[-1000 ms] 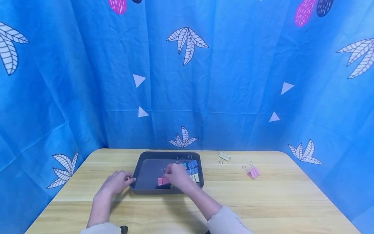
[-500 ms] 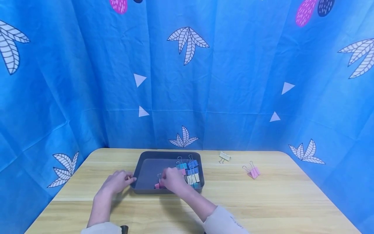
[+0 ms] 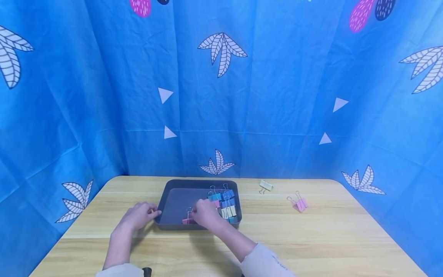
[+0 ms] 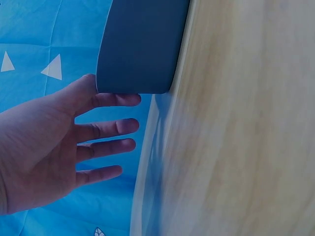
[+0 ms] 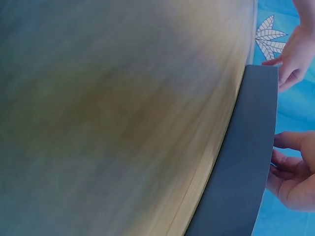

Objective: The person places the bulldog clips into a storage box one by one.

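My left hand (image 3: 138, 215) holds the near left edge of a dark grey tray (image 3: 166, 226). In the left wrist view, thumb and index finger of the left hand (image 4: 44, 142) meet at the tray's end (image 4: 140, 49), the other fingers stretched out apart. Inside the tray, my right hand (image 3: 207, 213) pinches a red-pink binder clip (image 3: 187, 221) by the front wall, its wire handles up. The tray wall (image 5: 246, 132) hides the fingertips of the right hand (image 5: 298, 172) in the right wrist view. Blue binder clips (image 3: 228, 194) and a cream one (image 3: 229, 211) fill the tray's right side.
On the wooden table (image 3: 328, 231), right of the tray, lie a cream binder clip (image 3: 266, 185) and a pink binder clip (image 3: 299, 204). A blue patterned curtain (image 3: 277, 96) hangs behind the table and at both sides.
My right hand has carried the red-pink binder clip slightly left and toward the tray's front wall, uncovering clips behind it. The left hand has stayed at the tray's edge.
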`<action>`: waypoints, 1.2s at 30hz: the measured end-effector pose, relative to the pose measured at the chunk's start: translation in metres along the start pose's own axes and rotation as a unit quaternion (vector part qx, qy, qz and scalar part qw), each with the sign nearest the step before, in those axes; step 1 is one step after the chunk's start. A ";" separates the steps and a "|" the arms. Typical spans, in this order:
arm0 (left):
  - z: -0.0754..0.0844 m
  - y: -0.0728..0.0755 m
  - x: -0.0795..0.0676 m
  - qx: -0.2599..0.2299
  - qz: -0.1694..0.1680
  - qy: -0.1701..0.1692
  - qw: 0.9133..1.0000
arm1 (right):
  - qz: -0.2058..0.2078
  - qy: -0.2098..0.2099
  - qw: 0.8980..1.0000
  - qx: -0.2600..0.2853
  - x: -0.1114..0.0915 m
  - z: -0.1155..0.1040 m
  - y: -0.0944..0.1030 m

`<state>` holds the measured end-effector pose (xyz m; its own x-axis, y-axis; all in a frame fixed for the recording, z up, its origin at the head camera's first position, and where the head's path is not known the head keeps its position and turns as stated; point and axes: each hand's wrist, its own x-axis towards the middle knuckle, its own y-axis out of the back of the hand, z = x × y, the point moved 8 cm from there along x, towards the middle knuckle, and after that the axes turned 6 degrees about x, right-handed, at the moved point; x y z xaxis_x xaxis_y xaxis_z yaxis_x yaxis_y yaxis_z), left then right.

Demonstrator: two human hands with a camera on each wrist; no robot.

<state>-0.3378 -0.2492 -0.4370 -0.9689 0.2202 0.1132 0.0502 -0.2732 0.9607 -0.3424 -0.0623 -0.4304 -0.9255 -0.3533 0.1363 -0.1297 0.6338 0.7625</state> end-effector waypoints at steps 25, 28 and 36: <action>-0.001 -0.001 0.000 -0.004 -0.007 0.007 1.000 | 0.052 0.043 0.992 0.105 -0.019 0.011 0.089; -0.001 0.000 0.000 -0.004 -0.008 0.009 1.000 | 0.069 0.039 0.991 0.106 -0.023 0.020 0.106; 0.001 -0.001 0.000 -0.007 -0.007 0.002 1.000 | 0.122 0.029 0.986 0.106 -0.034 0.040 0.139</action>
<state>-0.3377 -0.2477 -0.4371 -0.9706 0.2193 0.0994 0.0339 -0.2842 0.9582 -0.3434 0.0655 -0.3546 -0.9170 -0.2081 0.3403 0.0167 0.8323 0.5540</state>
